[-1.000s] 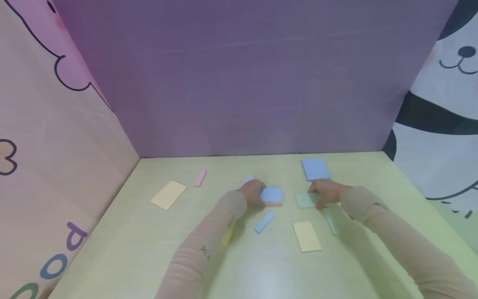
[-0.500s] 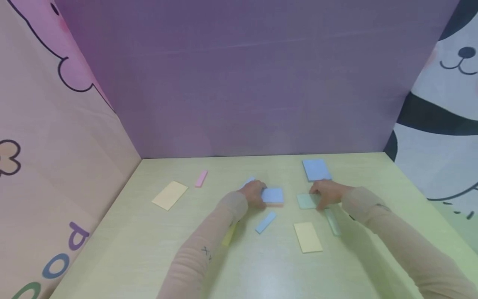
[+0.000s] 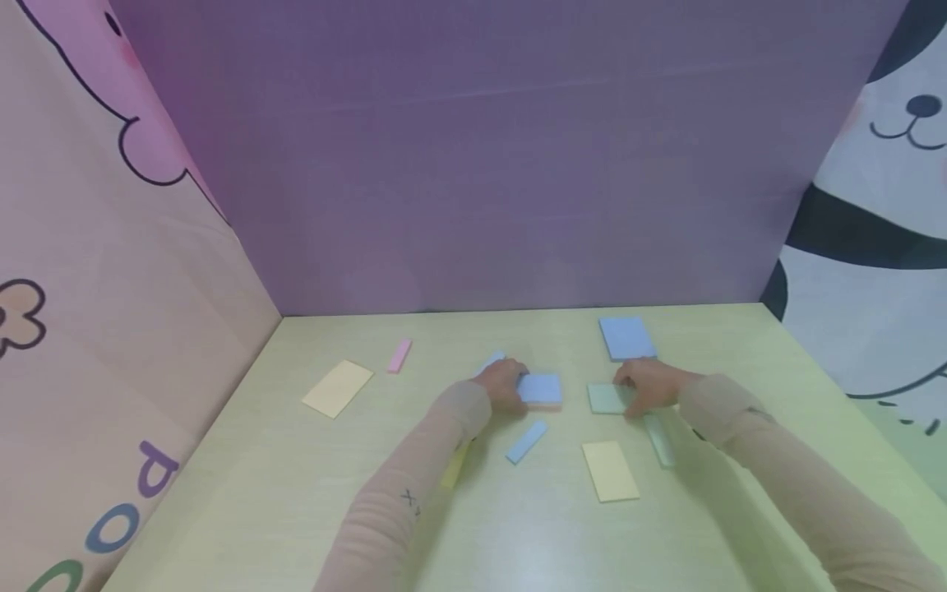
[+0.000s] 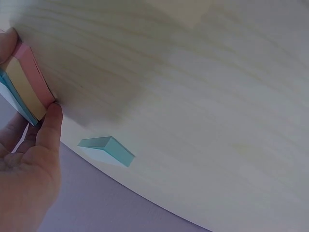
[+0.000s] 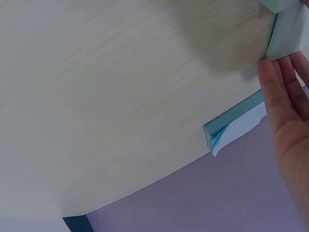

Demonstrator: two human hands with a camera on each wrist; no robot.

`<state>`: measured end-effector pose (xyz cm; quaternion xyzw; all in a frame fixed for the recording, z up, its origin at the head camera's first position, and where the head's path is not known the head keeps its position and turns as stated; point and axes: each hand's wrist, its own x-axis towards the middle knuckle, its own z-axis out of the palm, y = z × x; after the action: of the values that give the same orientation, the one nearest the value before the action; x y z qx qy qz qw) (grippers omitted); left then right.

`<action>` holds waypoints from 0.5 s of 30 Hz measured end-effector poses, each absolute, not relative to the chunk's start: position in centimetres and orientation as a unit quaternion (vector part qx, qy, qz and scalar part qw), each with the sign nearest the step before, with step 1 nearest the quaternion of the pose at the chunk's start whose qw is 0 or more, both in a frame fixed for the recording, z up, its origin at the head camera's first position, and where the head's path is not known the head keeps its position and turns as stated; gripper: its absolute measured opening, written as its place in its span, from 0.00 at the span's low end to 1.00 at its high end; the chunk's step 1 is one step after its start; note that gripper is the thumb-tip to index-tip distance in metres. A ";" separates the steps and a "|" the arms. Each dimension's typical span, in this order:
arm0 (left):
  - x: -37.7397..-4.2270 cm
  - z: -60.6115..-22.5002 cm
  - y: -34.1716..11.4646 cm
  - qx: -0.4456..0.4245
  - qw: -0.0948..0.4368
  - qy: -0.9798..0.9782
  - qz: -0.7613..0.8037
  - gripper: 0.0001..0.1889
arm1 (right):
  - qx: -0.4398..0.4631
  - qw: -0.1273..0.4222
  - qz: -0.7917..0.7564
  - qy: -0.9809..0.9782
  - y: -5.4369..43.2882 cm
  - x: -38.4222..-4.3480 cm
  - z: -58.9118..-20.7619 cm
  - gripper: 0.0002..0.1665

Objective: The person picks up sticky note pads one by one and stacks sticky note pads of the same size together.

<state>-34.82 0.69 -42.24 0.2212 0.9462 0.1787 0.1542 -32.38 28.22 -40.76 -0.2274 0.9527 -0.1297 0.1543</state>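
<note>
My left hand (image 3: 501,386) grips a small stack of sticky note pads (image 3: 540,390) by its left side, near the table's middle. In the left wrist view the stack (image 4: 30,79) shows pink, yellow and blue layers between thumb and fingers. To the right, my right hand (image 3: 653,385) holds a pale green sticky note pad (image 3: 607,399) at its right end. Fingertips meet the edge of that pad (image 5: 285,41) in the right wrist view. Just behind the right hand lies a blue sticky note pad (image 3: 626,339); a narrow blue pad (image 3: 491,360) is partly hidden behind the left hand.
Nearer me lie a yellow pad (image 3: 610,471), a narrow green pad (image 3: 659,441), a narrow blue pad (image 3: 527,441) and a narrow yellow pad (image 3: 455,466) beside the left sleeve. Leftward are a pale orange pad (image 3: 338,388) and a narrow pink pad (image 3: 399,356). A purple wall (image 3: 518,181) borders the table's back.
</note>
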 end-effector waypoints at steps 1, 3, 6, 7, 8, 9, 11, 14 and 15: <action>-34.9 -42.3 0.7 0.222 0.154 0.946 0.180 0.35 | -0.226 0.154 -0.129 0.953 28.2 -32.3 -40.7 0.31; -35.0 -42.5 0.7 0.223 0.155 0.945 0.180 0.35 | -0.223 0.153 -0.128 0.954 28.1 -32.1 -40.6 0.31; -35.2 -42.6 0.8 0.225 0.154 0.945 0.178 0.36 | -0.217 0.154 -0.127 0.956 28.0 -32.0 -40.6 0.32; -35.2 -42.7 0.8 0.225 0.155 0.945 0.178 0.36 | -0.215 0.154 -0.128 0.956 28.0 -32.0 -40.6 0.32; -35.2 -42.7 0.8 0.225 0.155 0.945 0.179 0.36 | -0.213 0.155 -0.128 0.956 28.0 -32.0 -40.6 0.32; -35.2 -42.7 0.8 0.225 0.155 0.945 0.179 0.36 | -0.211 0.155 -0.129 0.957 28.0 -32.0 -40.6 0.32; -35.2 -42.6 0.8 0.225 0.154 0.945 0.179 0.36 | -0.205 0.155 -0.130 0.957 28.0 -32.1 -40.7 0.32; -35.0 -42.5 0.8 0.224 0.154 0.945 0.182 0.35 | -0.207 0.153 -0.134 0.957 28.0 -32.1 -40.7 0.31; -34.9 -42.5 0.7 0.223 0.154 0.945 0.183 0.35 | -0.205 0.153 -0.136 0.957 28.0 -32.1 -40.7 0.31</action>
<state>-34.94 0.74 -42.46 0.2229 0.9450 0.1833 0.1539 -32.12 28.00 -40.68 -0.2047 0.9571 -0.1364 0.1531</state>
